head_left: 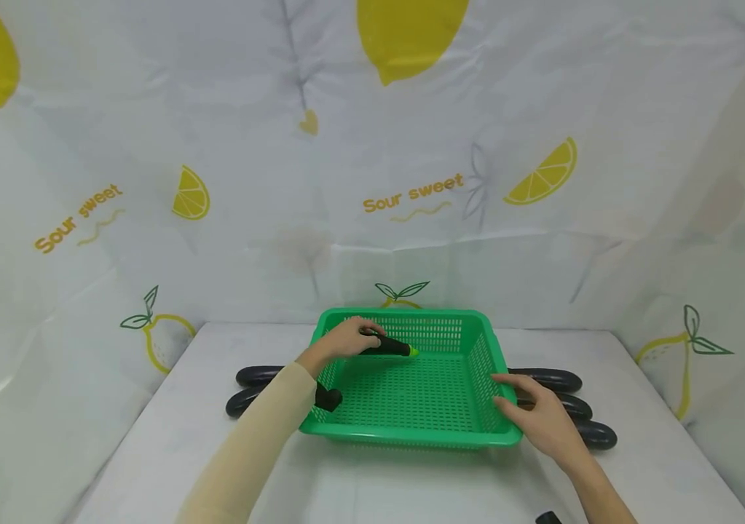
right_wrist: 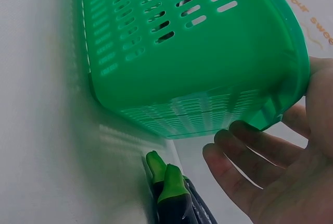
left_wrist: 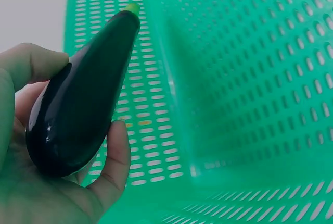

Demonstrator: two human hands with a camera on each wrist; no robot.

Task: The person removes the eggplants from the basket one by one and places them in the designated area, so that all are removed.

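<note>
My left hand (head_left: 348,338) reaches over the left side of a green plastic basket (head_left: 411,437) and holds a dark eggplant (head_left: 387,346) by its thick end. In the left wrist view, thumb and fingers wrap round the eggplant (left_wrist: 83,94), its green stem tip pointing away over the slotted basket. At the basket's right rim is my right hand (head_left: 539,416), thumb and index finger hooked over the edge. Seen from the right wrist, the other fingers (right_wrist: 250,153) hang outside the basket wall (right_wrist: 208,62), slightly bent.
Two dark eggplants (head_left: 258,375) lie left of the basket, partly behind the left forearm. Three more eggplants (head_left: 545,379) lie to its right, partly behind the right hand; green stem ends (right_wrist: 173,182) show below the basket. A lemon-print sheet (head_left: 320,182) hangs behind the white table (head_left: 169,444).
</note>
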